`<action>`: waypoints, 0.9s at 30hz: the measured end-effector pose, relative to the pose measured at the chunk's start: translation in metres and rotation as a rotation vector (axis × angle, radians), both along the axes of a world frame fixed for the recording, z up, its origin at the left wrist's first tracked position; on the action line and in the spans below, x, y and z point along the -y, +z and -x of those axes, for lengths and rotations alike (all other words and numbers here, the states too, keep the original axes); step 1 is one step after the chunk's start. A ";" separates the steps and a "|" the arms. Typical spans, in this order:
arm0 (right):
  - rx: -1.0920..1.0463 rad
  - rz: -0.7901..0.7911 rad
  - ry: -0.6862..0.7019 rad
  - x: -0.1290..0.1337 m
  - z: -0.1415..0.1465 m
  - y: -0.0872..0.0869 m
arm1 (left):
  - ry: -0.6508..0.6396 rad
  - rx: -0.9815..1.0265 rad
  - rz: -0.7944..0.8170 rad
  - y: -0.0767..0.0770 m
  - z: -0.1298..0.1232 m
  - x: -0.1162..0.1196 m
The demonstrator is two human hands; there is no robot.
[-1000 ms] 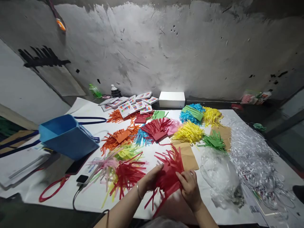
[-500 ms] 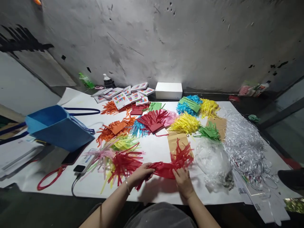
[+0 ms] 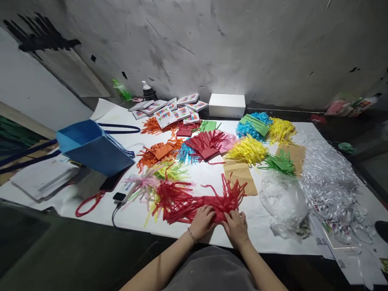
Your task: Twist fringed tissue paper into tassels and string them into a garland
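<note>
A strip of red fringed tissue paper [image 3: 184, 208] lies spread on the white-covered table close to my body, its cut strands fanning out to both sides. My left hand [image 3: 202, 223] is closed over the strip's near edge, fingers bent onto the paper. Just to its right, my right hand [image 3: 237, 228] grips the same edge between thumb and fingers. My palms hide part of the paper. Left of the strip are pink and yellow-green tissue tassels [image 3: 171, 169]. Beyond it sits a dark red tassel bundle [image 3: 206, 145].
A blue bag [image 3: 91, 147] stands at left near a phone and a white power bank [image 3: 129, 188]. Orange, yellow [image 3: 247, 149], blue and green tassels lie farther back with printed packs [image 3: 165, 117] and a white box [image 3: 226, 106]. Clear plastic [image 3: 283, 200] and silvery ribbon [image 3: 329, 182] are right.
The red fringed paper has gone from held up and bunched between my hands to spread flat on the table. My left hand has moved right, closer to my right hand.
</note>
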State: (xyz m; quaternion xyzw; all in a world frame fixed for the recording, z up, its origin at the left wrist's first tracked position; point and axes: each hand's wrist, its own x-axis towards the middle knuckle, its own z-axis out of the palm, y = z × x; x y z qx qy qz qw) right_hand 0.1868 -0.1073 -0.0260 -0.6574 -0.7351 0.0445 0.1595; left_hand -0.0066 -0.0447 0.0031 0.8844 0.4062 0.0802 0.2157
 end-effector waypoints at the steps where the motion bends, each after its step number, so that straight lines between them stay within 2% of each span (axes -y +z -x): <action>1: -0.006 0.000 -0.035 0.003 -0.004 0.002 | -0.010 0.008 0.001 -0.001 0.001 -0.001; 4: -0.043 -0.012 -0.072 0.004 -0.002 0.007 | -0.054 0.036 0.004 -0.005 0.008 -0.004; 8: -0.081 0.030 0.174 -0.016 0.033 0.006 | -0.021 0.049 -0.013 -0.011 0.012 -0.002; 10: -0.073 0.068 0.175 -0.027 0.046 0.002 | -0.006 0.051 -0.008 -0.012 0.011 -0.001; 12: -0.051 0.150 0.027 -0.033 0.042 -0.003 | -0.014 0.064 0.010 -0.012 0.011 -0.002; 14: -0.044 0.177 -0.201 -0.030 0.019 -0.007 | -0.028 0.086 0.025 -0.010 0.011 -0.002; 15: -0.055 0.139 -0.314 -0.026 0.003 -0.008 | -0.030 0.098 0.030 -0.009 0.011 -0.002; 17: -0.108 -0.048 -0.494 -0.015 -0.031 -0.006 | -0.026 0.122 0.037 -0.008 0.013 -0.003; 19: -0.126 -0.179 -0.608 -0.003 -0.054 0.000 | -0.020 0.140 0.047 -0.008 0.014 -0.003; 20: -0.136 -0.236 -0.589 0.001 -0.057 0.004 | -0.018 0.146 0.053 -0.008 0.014 -0.002; 21: -0.145 -0.264 -0.496 0.003 -0.055 0.008 | -0.016 0.151 0.057 -0.009 0.014 -0.002; 23: -0.165 -0.251 -0.140 0.002 -0.035 0.015 | -0.014 0.160 0.058 -0.009 0.015 -0.002; 24: -0.165 -0.194 0.068 -0.001 -0.020 0.017 | -0.016 0.164 0.055 -0.010 0.015 -0.002; 25: -0.156 -0.136 0.207 -0.004 -0.006 0.018 | -0.018 0.168 0.052 -0.010 0.016 -0.003; 27: -0.144 -0.062 0.309 -0.013 0.017 0.016 | -0.030 0.171 0.054 -0.011 0.017 -0.004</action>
